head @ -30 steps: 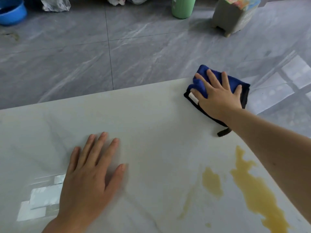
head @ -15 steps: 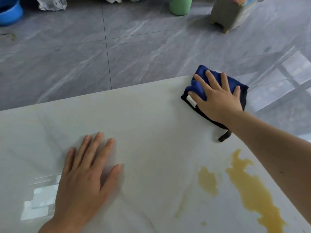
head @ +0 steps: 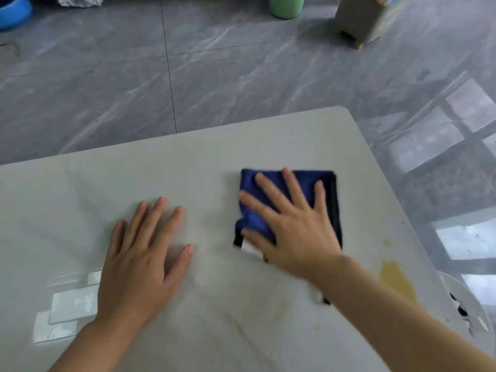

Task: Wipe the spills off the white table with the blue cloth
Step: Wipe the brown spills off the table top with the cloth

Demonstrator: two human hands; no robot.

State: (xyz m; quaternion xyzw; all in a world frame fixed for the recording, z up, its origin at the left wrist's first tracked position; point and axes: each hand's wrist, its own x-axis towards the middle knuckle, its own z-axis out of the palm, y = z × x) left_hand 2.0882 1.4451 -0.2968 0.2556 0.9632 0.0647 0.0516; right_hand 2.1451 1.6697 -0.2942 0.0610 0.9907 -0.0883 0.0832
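The folded blue cloth (head: 308,181), black-edged with a white tag, lies flat on the white table (head: 188,162) right of centre. My right hand (head: 292,226) presses on it with fingers spread and straight. My left hand (head: 142,253) rests flat on the bare tabletop to the cloth's left, fingers spread. A yellow-brown spill (head: 397,280) shows beside my right forearm near the table's right edge, partly hidden by the arm. Faint yellowish smears (head: 279,310) lie in front of the cloth.
The table's far right corner (head: 346,111) is rounded; grey tiled floor lies beyond. On the floor stand a green cylinder (head: 287,6), a small grey stool (head: 367,20), a blue bowl (head: 13,12) and crumpled plastic (head: 80,0). A white chair rim (head: 461,304) shows at right.
My right hand has slid the cloth from the far right corner toward me and leftward. The small yellow patch is gone from view. My left hand stays flat on the table.
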